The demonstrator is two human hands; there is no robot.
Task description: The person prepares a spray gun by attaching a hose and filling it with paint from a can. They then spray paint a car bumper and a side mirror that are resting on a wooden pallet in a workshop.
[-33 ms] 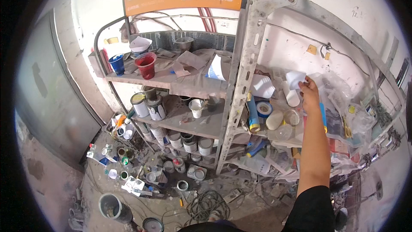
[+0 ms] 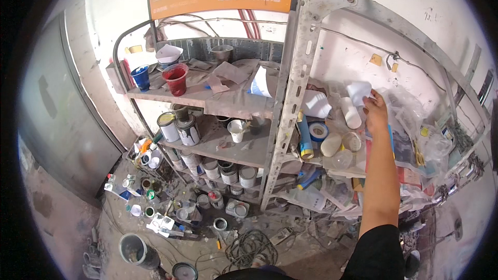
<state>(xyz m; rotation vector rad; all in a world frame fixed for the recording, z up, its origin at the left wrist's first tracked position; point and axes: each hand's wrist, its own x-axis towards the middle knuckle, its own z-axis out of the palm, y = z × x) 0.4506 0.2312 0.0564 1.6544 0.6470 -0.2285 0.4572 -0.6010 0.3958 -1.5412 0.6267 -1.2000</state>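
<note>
My right hand (image 2: 375, 111) reaches over the upper right shelf, its thumb and fingers pinching a white folded paper piece (image 2: 358, 94), which looks like a paper cone. Just below it lies a white roll (image 2: 351, 113). To the left, more white paper cones (image 2: 317, 105) sit in a stack. A roll of blue tape (image 2: 318, 131) and a blue-and-yellow tube (image 2: 305, 136) are farther left. At the lower edge a round can (image 2: 184, 270) shows in part; a small skin-toned patch beside it may be my left hand, but its fingers cannot be made out.
A perforated metal post (image 2: 292, 93) divides the shelves. The left shelf holds a red cup (image 2: 177, 79), a blue cup (image 2: 140, 78) and paint cans (image 2: 187, 129). Clear plastic sheeting (image 2: 412, 106) lies at right. A coiled cable (image 2: 252, 248) and a bucket (image 2: 139, 251) are on the floor.
My right hand and the white paper piece have shifted very slightly to the right. The paper has tilted a little. Everything else looks the same.
</note>
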